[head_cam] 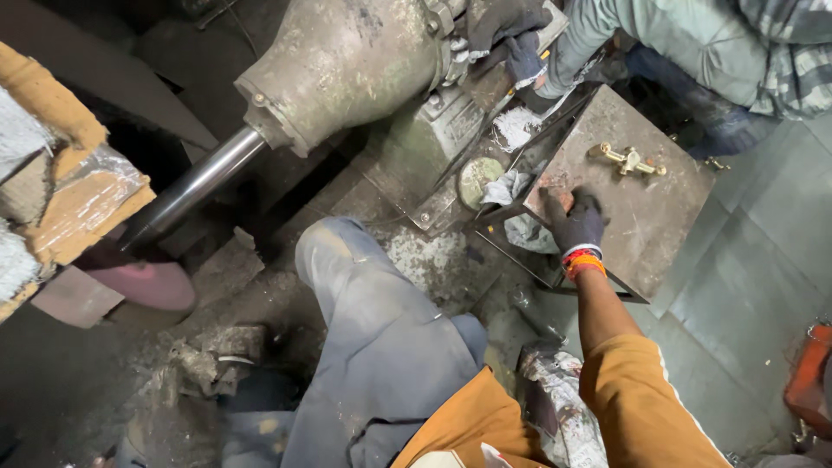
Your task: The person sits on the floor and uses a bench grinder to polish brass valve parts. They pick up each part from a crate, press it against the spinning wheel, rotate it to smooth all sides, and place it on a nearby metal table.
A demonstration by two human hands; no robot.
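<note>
the right hand [575,221], in a dark glove with an orange and red band at the wrist, rests palm down on the near left part of a metal stool top [637,217], fingers spread and flat, gripping nothing. the stool top is a rusty square plate on a dark frame, standing right of the machine and just ahead of the person's knee. on its far side, well apart from the hand, lies a small brass fitting [630,160]. the person's left hand does not show anywhere in the view. a white rag [511,186] hangs off the stool's left edge, and another pale rag [517,127] lies on the machine base [438,139] beside it. the person's grey trouser leg [373,329] bends up in the middle, below the orange sleeve [637,403]. above it a big grimy metal housing [347,61] sits with a shiny steel shaft [195,186] running out down to the left. at the top, another person's gloved hand [507,35] touches the housing's end.
</note>
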